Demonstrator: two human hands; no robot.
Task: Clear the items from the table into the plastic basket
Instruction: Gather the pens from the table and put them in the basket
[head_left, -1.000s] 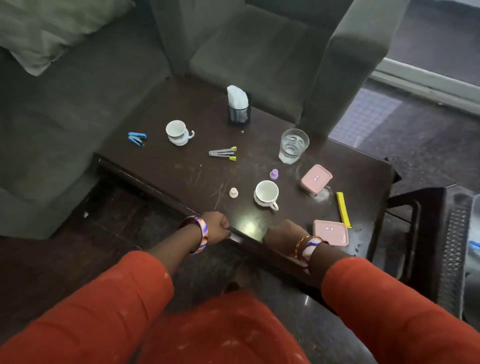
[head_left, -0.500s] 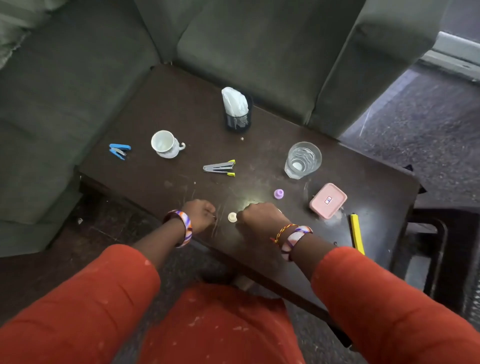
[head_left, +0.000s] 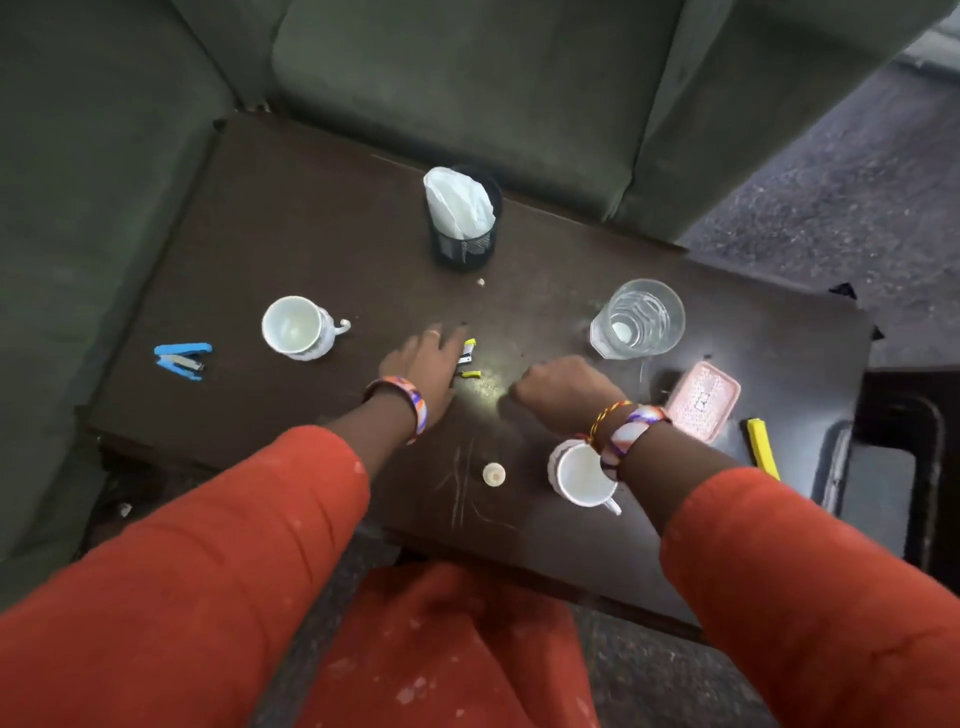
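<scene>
My left hand (head_left: 423, 358) lies flat with spread fingers on a grey stapler with yellow tips (head_left: 469, 354), covering most of it. My right hand (head_left: 563, 387) is a closed fist on the dark wooden table (head_left: 311, 234), just right of the stapler; I cannot see whether it holds anything. Under my right wrist stands a white cup (head_left: 579, 475), with a small cream cap (head_left: 493, 474) to its left. Another white cup (head_left: 293, 327) and a blue stapler (head_left: 182, 359) lie at the left.
A black mesh holder with white tissue (head_left: 462, 244) stands at the back. A glass of water (head_left: 639, 319), a pink lidded box (head_left: 704, 400) and a yellow bar (head_left: 761, 447) sit at the right. Green sofas (head_left: 467, 78) border the table's far and left sides.
Both hands moved forward from the table's near edge. The left now covers the yellow-tipped stapler; the right fist sits where the small purple cap lay, which no longer shows. The camera leaned in.
</scene>
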